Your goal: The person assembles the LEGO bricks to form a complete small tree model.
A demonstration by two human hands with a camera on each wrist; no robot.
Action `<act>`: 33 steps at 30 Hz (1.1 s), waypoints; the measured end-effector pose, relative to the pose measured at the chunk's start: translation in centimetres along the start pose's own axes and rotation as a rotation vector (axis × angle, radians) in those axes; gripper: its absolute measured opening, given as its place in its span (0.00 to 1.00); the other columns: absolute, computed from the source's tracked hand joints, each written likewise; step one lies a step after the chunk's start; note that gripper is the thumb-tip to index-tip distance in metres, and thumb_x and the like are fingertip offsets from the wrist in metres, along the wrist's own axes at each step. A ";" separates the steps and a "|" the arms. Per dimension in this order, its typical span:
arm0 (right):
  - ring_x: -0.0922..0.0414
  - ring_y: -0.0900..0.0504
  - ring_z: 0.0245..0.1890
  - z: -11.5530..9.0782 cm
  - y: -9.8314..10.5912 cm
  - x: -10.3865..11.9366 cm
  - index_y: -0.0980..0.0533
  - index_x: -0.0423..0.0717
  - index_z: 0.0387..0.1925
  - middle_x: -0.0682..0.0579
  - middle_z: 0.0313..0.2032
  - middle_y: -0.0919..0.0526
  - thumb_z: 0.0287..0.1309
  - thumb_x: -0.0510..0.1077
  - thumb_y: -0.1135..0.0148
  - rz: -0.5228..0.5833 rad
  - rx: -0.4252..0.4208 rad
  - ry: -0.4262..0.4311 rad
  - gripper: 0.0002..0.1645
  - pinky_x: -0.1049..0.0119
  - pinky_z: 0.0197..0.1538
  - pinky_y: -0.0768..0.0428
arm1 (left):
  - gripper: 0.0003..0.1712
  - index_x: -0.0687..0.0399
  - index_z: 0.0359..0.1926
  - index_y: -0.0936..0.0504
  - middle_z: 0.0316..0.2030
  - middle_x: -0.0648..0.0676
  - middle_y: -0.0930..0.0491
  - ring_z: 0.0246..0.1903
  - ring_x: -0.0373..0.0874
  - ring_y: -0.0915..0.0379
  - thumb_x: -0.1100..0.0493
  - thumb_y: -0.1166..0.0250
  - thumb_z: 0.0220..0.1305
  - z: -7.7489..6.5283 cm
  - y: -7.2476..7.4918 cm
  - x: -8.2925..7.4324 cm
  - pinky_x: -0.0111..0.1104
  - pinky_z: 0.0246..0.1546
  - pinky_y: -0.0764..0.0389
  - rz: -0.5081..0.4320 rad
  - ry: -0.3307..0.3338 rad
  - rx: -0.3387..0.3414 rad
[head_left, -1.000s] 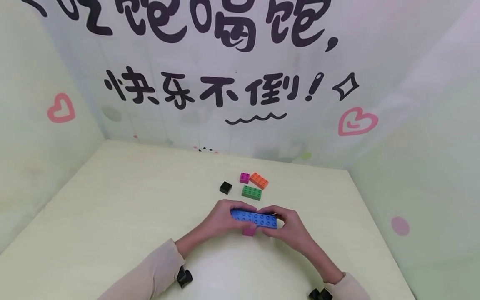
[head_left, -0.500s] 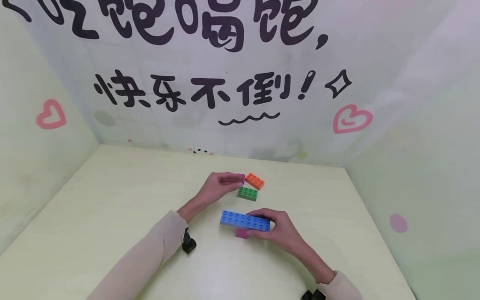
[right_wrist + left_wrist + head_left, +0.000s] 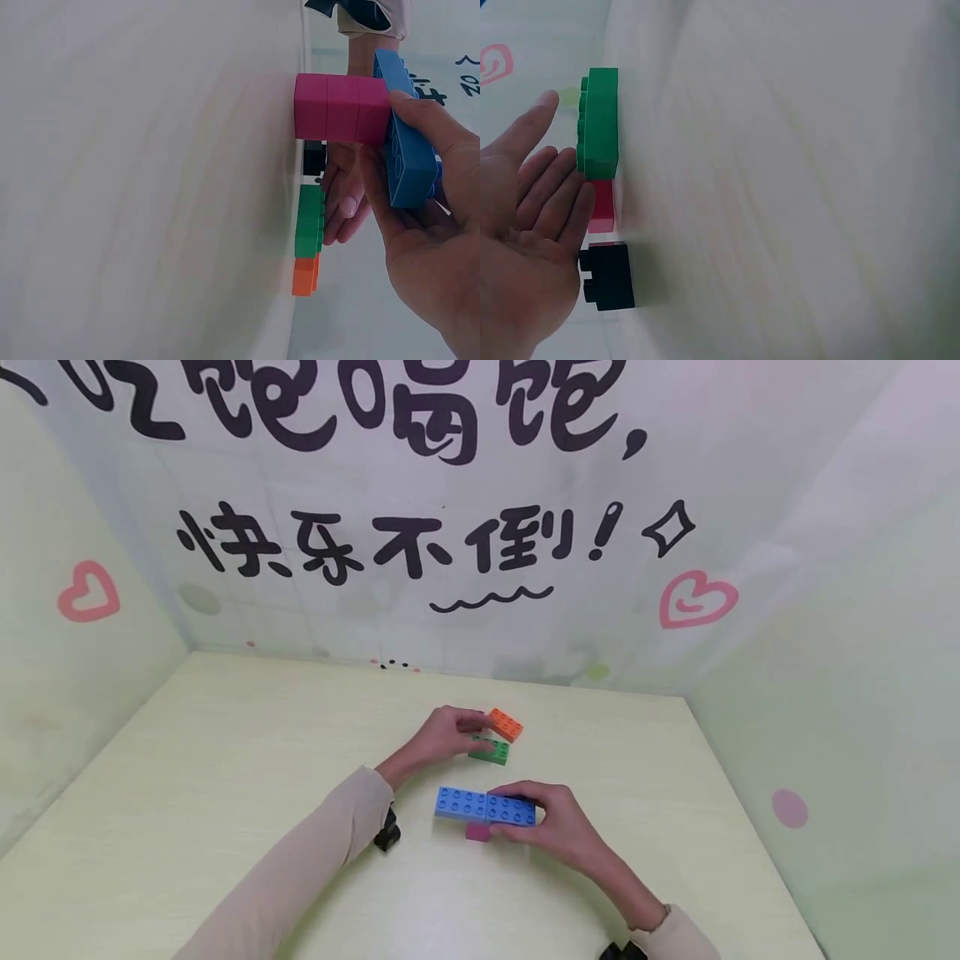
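My left hand [image 3: 441, 735] reaches over the loose bricks, its thumb overlapping the green brick [image 3: 491, 758] in the head view. In the left wrist view its fingers are loosely extended around no brick, beside that green brick. A magenta brick [image 3: 601, 210] and a black brick [image 3: 609, 277] stand close by; the hand hides the black one from the head camera. Nearer, my right hand [image 3: 558, 822] pinches the right end of two blue bricks [image 3: 461, 804] set end to end. Under them rises a magenta column [image 3: 341, 109] of three stacked bricks.
An orange brick [image 3: 507, 724] lies behind the green one. The pale tabletop [image 3: 225, 777] ends at a printed back wall [image 3: 337, 627] with dark lettering, and further walls rise at left and right. Black wrist cameras sit below both sleeves.
My left hand let go of the blue bricks and went forward to the magenta brick, then shifted slightly toward the green one. My right hand keeps its hold on the blue bricks.
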State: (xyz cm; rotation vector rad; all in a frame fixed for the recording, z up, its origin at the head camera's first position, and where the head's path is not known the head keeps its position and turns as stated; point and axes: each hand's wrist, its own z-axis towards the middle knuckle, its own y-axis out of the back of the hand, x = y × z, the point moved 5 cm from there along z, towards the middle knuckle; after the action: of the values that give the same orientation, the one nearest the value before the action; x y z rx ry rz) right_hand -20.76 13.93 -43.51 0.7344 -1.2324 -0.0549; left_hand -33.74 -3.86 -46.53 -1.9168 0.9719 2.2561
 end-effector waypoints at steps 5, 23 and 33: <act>0.60 0.19 0.43 0.0 0.0 0.0 0.18 0.60 0.50 0.63 0.47 0.16 0.49 0.52 0.23 -0.006 0.004 0.015 0.23 0.65 0.47 0.19 | 0.27 0.51 0.54 0.16 0.50 0.48 0.17 0.53 0.42 0.22 0.50 0.23 0.52 0.0 0.0 -0.1 0.35 0.54 0.24 0.071 -0.041 0.024; 0.60 0.19 0.46 0.2 0.3 -0.2 0.18 0.62 0.50 0.65 0.47 0.17 0.50 0.53 0.24 -0.008 0.009 0.001 0.23 0.63 0.50 0.20 | 0.27 0.53 0.53 0.15 0.47 0.47 0.16 0.46 0.38 0.21 0.53 0.22 0.51 -0.3 -0.5 -0.4 0.31 0.49 0.22 0.199 -0.087 0.021; 0.61 0.20 0.47 0.3 0.1 -0.6 0.18 0.62 0.51 0.65 0.48 0.17 0.49 0.53 0.24 -0.002 0.021 -0.029 0.24 0.61 0.52 0.21 | 0.23 0.47 0.49 0.13 0.44 0.45 0.15 0.42 0.38 0.23 0.55 0.21 0.50 -0.9 -0.6 -0.9 0.33 0.48 0.23 0.310 -0.028 -0.027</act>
State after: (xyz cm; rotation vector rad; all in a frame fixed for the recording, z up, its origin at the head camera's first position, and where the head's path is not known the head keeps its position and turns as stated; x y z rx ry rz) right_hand -21.21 14.08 -43.91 0.7555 -1.2612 -0.0542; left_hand -32.44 -3.47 -46.05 -1.8497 1.3227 2.4575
